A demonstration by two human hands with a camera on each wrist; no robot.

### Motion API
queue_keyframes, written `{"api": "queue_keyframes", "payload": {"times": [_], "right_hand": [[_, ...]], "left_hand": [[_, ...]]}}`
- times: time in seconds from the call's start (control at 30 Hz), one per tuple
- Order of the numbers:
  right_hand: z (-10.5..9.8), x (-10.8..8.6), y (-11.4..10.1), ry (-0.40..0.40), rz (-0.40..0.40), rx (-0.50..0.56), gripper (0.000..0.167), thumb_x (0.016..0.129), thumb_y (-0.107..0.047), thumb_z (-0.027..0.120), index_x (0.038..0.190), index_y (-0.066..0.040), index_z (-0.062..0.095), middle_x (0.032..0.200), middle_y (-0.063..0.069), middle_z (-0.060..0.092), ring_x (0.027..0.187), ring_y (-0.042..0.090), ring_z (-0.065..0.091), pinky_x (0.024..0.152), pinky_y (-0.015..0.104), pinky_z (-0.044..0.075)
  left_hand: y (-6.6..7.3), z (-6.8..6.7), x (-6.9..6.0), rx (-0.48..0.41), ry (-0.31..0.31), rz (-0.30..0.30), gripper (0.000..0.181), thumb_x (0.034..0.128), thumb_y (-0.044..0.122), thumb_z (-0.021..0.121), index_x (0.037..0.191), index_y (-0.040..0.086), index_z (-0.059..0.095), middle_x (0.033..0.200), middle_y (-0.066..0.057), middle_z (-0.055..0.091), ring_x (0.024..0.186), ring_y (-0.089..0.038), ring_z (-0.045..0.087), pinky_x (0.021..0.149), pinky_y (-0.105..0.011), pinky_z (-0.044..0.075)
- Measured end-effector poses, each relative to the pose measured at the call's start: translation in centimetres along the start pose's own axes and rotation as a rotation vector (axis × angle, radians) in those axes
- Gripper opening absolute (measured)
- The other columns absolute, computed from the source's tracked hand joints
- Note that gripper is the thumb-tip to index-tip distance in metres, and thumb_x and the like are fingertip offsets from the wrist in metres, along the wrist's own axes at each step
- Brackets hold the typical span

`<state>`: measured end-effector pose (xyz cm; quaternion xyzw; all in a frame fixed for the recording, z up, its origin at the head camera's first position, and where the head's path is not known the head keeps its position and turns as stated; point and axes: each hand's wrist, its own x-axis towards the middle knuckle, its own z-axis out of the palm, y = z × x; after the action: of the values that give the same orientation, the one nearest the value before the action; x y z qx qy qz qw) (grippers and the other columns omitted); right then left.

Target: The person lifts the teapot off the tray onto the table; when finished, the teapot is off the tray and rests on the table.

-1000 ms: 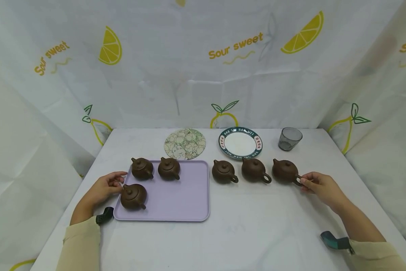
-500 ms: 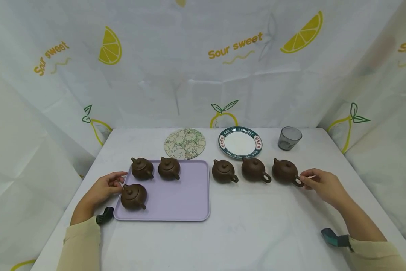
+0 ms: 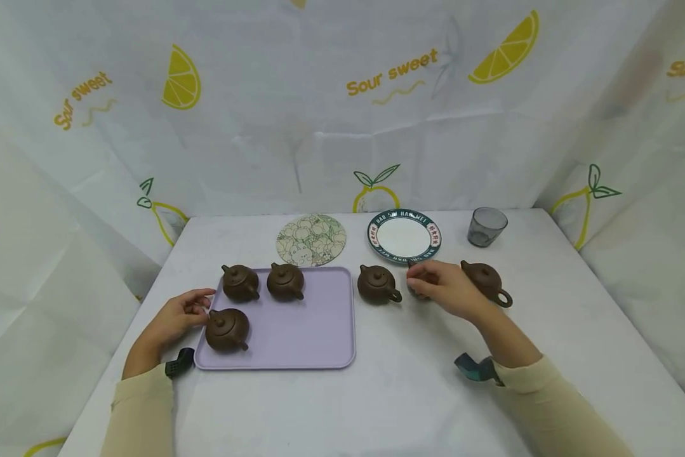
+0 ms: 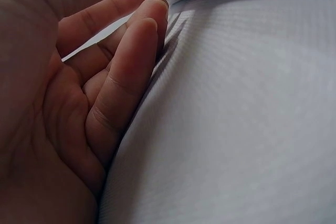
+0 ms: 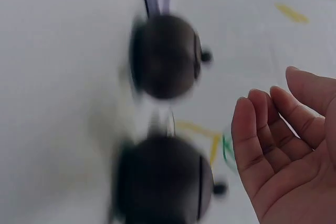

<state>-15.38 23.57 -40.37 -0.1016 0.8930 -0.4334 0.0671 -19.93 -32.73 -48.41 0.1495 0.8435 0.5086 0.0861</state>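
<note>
A: Which pot is the right hand at?
B: The middle teapot of the three standing in a row on the table. The hand is above it and hides most of it in the head view. Seen from the right wrist, its fingers are loosely bent side by side, thumb set away from them, pinching nothing.

A: Its neighbours?
B: The left teapot, just beside the tray, and the right teapot, its looped handle showing.

A: And the left hand?
B: At the tray's left rim, fingers relaxed, a little bent and slightly apart. Three more teapots stand on that lilac tray: two at the back, one at front left near the thumb.

A: Any writing?
B: The plate behind the row has capitals round its green rim; I make out "HAO" and "WEI". Its small Chinese characters are hard to read. The backdrop says "Sour sweet" twice in orange, among lemons; more lettering is cut off at the right.

A: Beyond that?
B: A round patterned mat behind the tray and a grey glass at back right.
</note>
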Motion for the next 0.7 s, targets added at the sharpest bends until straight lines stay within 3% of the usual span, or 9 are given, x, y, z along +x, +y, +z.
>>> {"api": "queue_keyframes", "payload": {"times": [0.17, 0.37, 0.6, 0.7], "right_hand": [[5.1, 3.0, -2.2, -0.131, -0.105, -0.002, 0.021, 0.093, -0.026, 0.067, 0.108, -0.012, 0.068, 0.092, 0.0, 0.065, 0.079, 0.017, 0.061, 0.068, 0.034, 0.051], [10.0, 6.0, -4.9, -0.248, -0.146, 0.044, 0.017, 0.093, -0.023, 0.067, 0.106, -0.012, 0.068, 0.092, -0.002, 0.064, 0.075, 0.014, 0.062, 0.065, 0.03, 0.053], [13.9, 8.5, -7.9, -0.193, -0.168, -0.025, 0.016, 0.094, -0.028, 0.065, 0.097, -0.013, 0.069, 0.088, -0.006, 0.065, 0.069, 0.01, 0.061, 0.059, 0.027, 0.051], [15.1, 9.2, -8.3, -0.163, -0.132, -0.035, 0.018, 0.094, -0.031, 0.064, 0.093, -0.014, 0.069, 0.081, -0.007, 0.065, 0.065, 0.009, 0.061, 0.057, 0.027, 0.05]], "left_hand": [[-0.3, 0.1, 0.2, -0.004, -0.003, 0.019, 0.055, 0.0774, -0.015, 0.064, 0.13, -0.013, 0.049, 0.101, -0.02, 0.055, 0.075, -0.008, 0.056, 0.066, -0.019, 0.047], [-0.1, 0.2, 0.1, -0.003, 0.001, 0.005, 0.055, 0.0771, -0.015, 0.064, 0.13, -0.013, 0.049, 0.101, -0.018, 0.055, 0.076, -0.007, 0.057, 0.066, -0.019, 0.047], [0.4, 0.1, 0.0, -0.015, 0.001, 0.001, 0.057, 0.0772, -0.015, 0.064, 0.132, -0.013, 0.047, 0.103, -0.022, 0.054, 0.076, -0.007, 0.056, 0.065, -0.019, 0.047], [0.5, 0.0, -0.1, -0.019, 0.001, -0.006, 0.057, 0.0776, -0.014, 0.064, 0.132, -0.013, 0.047, 0.104, -0.022, 0.055, 0.076, -0.008, 0.056, 0.066, -0.019, 0.047]]}}
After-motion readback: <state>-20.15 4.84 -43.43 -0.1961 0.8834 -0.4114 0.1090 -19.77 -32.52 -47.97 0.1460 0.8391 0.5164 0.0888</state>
